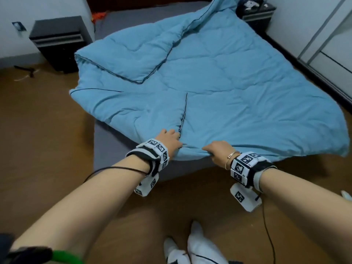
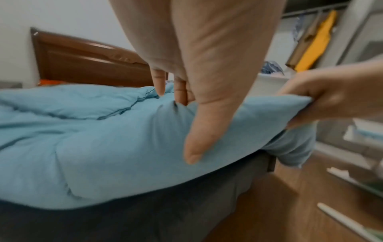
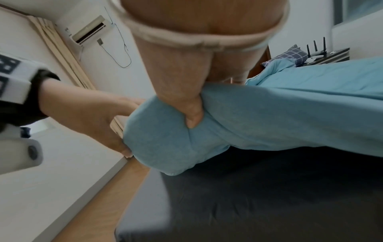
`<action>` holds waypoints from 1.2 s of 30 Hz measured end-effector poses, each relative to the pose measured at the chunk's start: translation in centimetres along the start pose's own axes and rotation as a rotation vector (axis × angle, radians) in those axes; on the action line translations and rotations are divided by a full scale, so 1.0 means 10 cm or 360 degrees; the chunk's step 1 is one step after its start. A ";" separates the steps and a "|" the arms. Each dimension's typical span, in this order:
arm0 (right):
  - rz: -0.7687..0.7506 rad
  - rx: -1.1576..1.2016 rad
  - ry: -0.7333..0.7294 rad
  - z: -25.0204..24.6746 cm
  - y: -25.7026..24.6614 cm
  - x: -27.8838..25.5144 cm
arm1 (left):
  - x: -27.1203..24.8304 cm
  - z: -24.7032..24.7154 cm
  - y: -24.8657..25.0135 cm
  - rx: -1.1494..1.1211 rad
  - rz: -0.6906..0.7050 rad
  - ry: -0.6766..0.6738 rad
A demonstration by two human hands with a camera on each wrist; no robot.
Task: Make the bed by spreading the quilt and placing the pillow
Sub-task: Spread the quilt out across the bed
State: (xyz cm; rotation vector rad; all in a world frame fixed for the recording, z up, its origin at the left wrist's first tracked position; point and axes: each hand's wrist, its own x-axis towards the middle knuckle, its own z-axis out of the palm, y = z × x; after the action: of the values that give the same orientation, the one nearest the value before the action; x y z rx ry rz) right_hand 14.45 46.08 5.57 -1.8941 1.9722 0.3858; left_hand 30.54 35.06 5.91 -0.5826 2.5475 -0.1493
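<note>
A light blue quilt (image 1: 228,82) lies spread over the bed's grey sheet (image 1: 114,141), with its far left corner folded back over itself (image 1: 133,58). At the near edge my left hand (image 1: 171,140) holds the quilt, fingers on top (image 2: 159,85) and thumb under the edge. Just to its right my right hand (image 1: 215,151) grips a bunch of the same edge, thumb pressed into the fabric (image 3: 192,119). The held edge is lifted a little off the sheet. A dark checked pillow (image 3: 290,55) shows at the head of the bed, partly hidden by the quilt.
Black nightstands stand at the bed's far left (image 1: 59,42) and far right (image 1: 257,14). Sliding wardrobe doors (image 1: 323,44) run along the right side. A wooden headboard (image 2: 82,65) backs the bed. Wood floor (image 1: 38,130) surrounds it; my feet (image 1: 196,244) are at the foot.
</note>
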 end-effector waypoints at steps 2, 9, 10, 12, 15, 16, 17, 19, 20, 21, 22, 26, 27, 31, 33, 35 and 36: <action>-0.0010 0.0038 -0.0010 0.00 0.02 -0.01 | 0.08 0.00 -0.12 0.0160 0.0025 0.0070; -0.0048 0.0125 0.0010 -0.03 0.08 0.05 | 0.18 -0.15 -0.66 0.0562 0.0162 -0.0192; -0.0043 0.0143 0.0030 -0.05 0.10 0.07 | 0.14 -0.17 -0.72 0.0577 0.0154 -0.0155; -0.0027 0.0193 0.0068 -0.09 0.13 0.10 | -0.02 -0.20 -0.84 0.0558 0.0113 -0.0066; 0.0033 0.0238 0.0100 -0.12 0.16 0.17 | -0.34 -0.17 -0.91 0.0304 -0.0089 -0.0047; 0.0069 0.0253 0.0101 -0.13 0.15 0.19 | -0.47 -0.11 -0.88 0.0139 -0.0199 -0.0034; 0.0098 0.0266 0.0100 -0.14 0.12 0.23 | -0.59 -0.05 -0.84 -0.0042 -0.0313 -0.0022; 0.0099 0.0257 0.0124 -0.14 0.00 0.29 | -0.79 0.09 -0.72 -0.0337 -0.0469 -0.0016; 0.0067 0.0258 0.0143 -0.14 -0.10 0.32 | -0.86 0.18 -0.66 -0.0453 -0.0526 -0.0007; 0.0013 0.0274 0.0153 -0.11 -0.22 0.35 | -0.90 0.26 -0.61 -0.0554 -0.0578 0.0002; -0.0046 0.0289 0.0159 -0.08 -0.35 0.37 | -0.92 0.32 -0.56 -0.0637 -0.0612 0.0019; -0.0241 0.0297 0.0124 0.09 -0.85 0.50 | -0.91 0.47 -0.33 -0.0790 -0.0609 0.0047; -0.0266 0.0278 0.0111 0.14 -0.92 0.54 | -0.90 0.49 -0.27 -0.0816 -0.0589 0.0036; -0.0337 0.0129 -0.0023 0.30 -0.96 0.62 | -0.91 0.61 -0.17 -0.0914 -0.0541 -0.0095; -0.0367 0.0121 -0.0150 0.40 -0.87 0.63 | -0.89 0.68 -0.17 -0.1014 -0.0498 -0.0230; -0.0359 0.0210 -0.0333 0.48 -0.77 0.61 | -0.88 0.75 -0.18 -0.1123 -0.0492 -0.0322; -0.0342 0.0280 -0.0427 0.50 -0.71 0.61 | -0.88 0.79 -0.20 -0.1186 -0.0522 -0.0336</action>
State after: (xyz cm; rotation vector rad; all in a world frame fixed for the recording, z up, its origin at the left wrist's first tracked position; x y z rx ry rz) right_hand 21.83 42.44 -1.16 -1.8135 1.5607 0.3700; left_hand 42.13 37.16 3.66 -1.2149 2.2296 0.7378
